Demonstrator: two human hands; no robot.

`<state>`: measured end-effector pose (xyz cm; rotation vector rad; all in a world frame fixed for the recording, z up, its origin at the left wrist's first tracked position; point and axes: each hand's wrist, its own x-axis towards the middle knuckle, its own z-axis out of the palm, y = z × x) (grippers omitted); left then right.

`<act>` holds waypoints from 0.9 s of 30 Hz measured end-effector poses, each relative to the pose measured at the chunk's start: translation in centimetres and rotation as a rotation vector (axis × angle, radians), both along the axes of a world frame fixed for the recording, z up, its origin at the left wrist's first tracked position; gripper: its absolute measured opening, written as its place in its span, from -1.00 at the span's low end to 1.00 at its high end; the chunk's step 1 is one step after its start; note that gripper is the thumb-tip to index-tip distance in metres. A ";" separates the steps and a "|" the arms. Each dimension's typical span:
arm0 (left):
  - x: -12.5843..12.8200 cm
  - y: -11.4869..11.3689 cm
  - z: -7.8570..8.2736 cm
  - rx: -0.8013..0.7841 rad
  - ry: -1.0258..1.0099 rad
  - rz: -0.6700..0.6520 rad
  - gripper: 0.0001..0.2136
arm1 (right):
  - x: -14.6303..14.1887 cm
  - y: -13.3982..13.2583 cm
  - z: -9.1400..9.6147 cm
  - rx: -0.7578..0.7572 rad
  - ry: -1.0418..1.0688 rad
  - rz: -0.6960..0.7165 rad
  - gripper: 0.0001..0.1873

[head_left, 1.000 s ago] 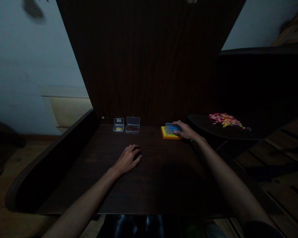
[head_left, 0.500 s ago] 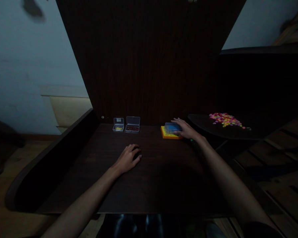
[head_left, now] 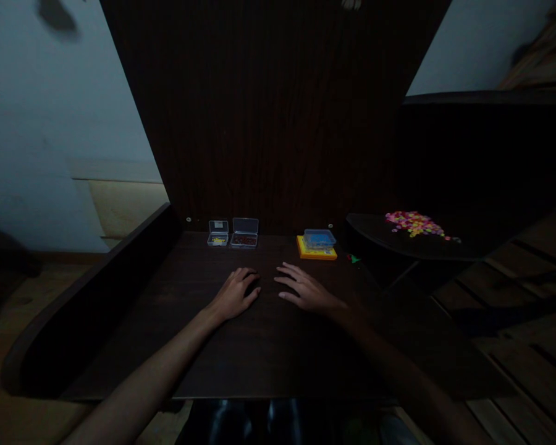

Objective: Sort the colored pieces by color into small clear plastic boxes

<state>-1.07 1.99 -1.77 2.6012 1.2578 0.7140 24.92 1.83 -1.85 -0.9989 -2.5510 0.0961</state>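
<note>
My left hand [head_left: 235,293] rests palm down on the dark wooden desk [head_left: 259,358], fingers apart and nothing in it. To its right, my right hand [head_left: 306,289] is over the desk, also with spread fingers and no object. Beyond them, a clear plastic box with blue contents [head_left: 319,238] sits on a flat yellow box [head_left: 317,254]. Two small clear cases stand with lids up at the back left: one case [head_left: 218,235] holds yellow bits, the other case [head_left: 244,235] dark reddish-brown bits.
A pile of colourful beads [head_left: 416,224] lies on a dark side shelf [head_left: 393,244] at the right. A small red and green object [head_left: 353,258] is near the desk's right side. A raised side panel [head_left: 97,296] edges the left, and a tall back panel [head_left: 278,123] rises behind.
My right hand has left the clear box with blue contents and moved left and nearer to me. The box stays on the yellow one. My left hand keeps its place on the desk.
</note>
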 end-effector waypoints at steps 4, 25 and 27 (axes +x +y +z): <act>-0.6 1.4 -0.3 0.039 -0.019 0.025 -0.65 | -0.5 -0.5 -1.2 -0.091 0.050 -0.011 -0.57; -1.4 7.9 -0.7 0.103 0.022 0.195 -0.56 | -0.7 -0.5 -1.0 -0.140 0.060 -0.038 -0.58; -1.4 7.3 -0.7 0.098 0.025 0.178 -0.58 | -0.7 -0.5 -0.9 -0.143 0.055 -0.040 -0.57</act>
